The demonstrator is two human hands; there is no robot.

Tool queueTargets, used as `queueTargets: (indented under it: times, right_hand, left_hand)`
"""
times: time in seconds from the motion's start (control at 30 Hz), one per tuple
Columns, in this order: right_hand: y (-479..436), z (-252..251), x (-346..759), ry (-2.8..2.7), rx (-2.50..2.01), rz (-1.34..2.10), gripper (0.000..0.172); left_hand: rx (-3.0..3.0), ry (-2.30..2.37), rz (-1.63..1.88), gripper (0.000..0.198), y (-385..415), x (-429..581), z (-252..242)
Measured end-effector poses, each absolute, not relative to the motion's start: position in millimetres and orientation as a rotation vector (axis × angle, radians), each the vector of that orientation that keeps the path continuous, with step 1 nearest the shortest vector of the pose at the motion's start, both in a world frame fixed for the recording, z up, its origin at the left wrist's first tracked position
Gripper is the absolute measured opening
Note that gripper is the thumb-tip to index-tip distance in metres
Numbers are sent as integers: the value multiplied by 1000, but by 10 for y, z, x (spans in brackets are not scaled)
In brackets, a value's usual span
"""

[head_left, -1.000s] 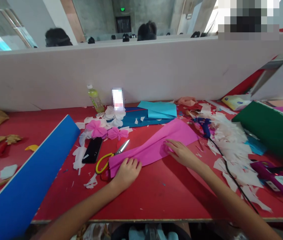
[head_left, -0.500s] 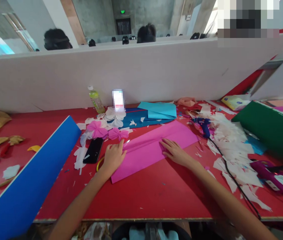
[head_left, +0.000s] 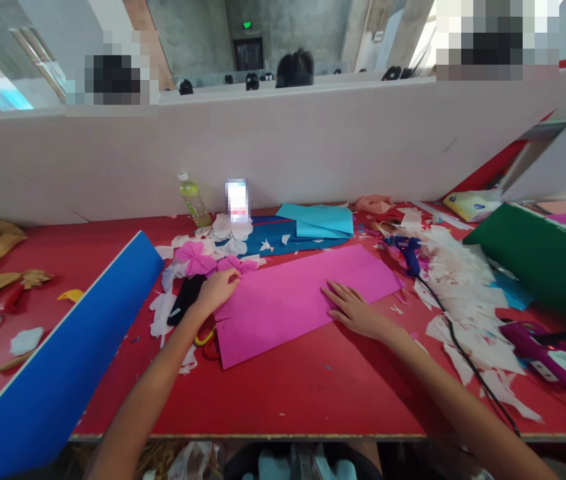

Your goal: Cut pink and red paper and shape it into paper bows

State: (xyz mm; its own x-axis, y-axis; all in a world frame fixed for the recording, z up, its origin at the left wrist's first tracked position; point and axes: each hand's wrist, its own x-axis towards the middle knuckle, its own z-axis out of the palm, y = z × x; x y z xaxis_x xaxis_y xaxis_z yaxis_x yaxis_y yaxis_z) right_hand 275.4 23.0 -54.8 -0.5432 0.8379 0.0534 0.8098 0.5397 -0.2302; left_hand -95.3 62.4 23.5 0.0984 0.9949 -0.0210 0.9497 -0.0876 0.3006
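Observation:
A bright pink sheet of paper (head_left: 273,310) lies slantwise on the red table, smooth across most of its face. My left hand (head_left: 217,291) is closed at its far left corner, fingertips pinching the edge. Spread flat on the sheet's right half, my right hand (head_left: 355,312) presses near the front edge. Scissors (head_left: 207,341) with yellow and red handles are partly covered by the sheet's left end. A black phone (head_left: 183,303) lies partly under my left wrist. Pink paper flowers (head_left: 195,258) rest just beyond my left hand.
On the left a blue board (head_left: 73,353) leans up from the table. A glue gun (head_left: 405,252) with its black cord, white paper scraps (head_left: 457,287) and a purple device (head_left: 545,353) lie right. Folded cyan paper (head_left: 323,222) and a bottle (head_left: 194,202) stand toward the white partition (head_left: 263,140).
My left hand has moved up and left to the sheet's corner. The raised crease along the sheet has flattened out, and more of the scissors shows. My right hand stays nearly in place.

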Motion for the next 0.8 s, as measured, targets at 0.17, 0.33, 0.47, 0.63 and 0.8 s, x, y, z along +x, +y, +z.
queueTargets:
  times: [0.17, 0.33, 0.47, 0.63, 0.8]
  right_hand:
    - [254, -563, 2774, -2618, -1406, 260, 60]
    - [272, -627, 2796, -2605, -1449, 262, 64]
    - [343, -629, 2760, -2492, -1468, 190, 68]
    - [622, -396, 2566, -2370, -1437, 114, 67]
    - [865, -93, 2239, -2540, -1304, 172, 75]
  left_hand:
    - [2098, 1839, 378, 20, 661, -1088, 201]
    - [2067, 1756, 494, 22, 663, -1182, 195]
    - [2100, 1708, 617, 23, 588, -1189, 240]
    - [2200, 1698, 684, 21, 437, -1142, 345]
    - [2441, 1551, 657, 21, 135, -1022, 405]
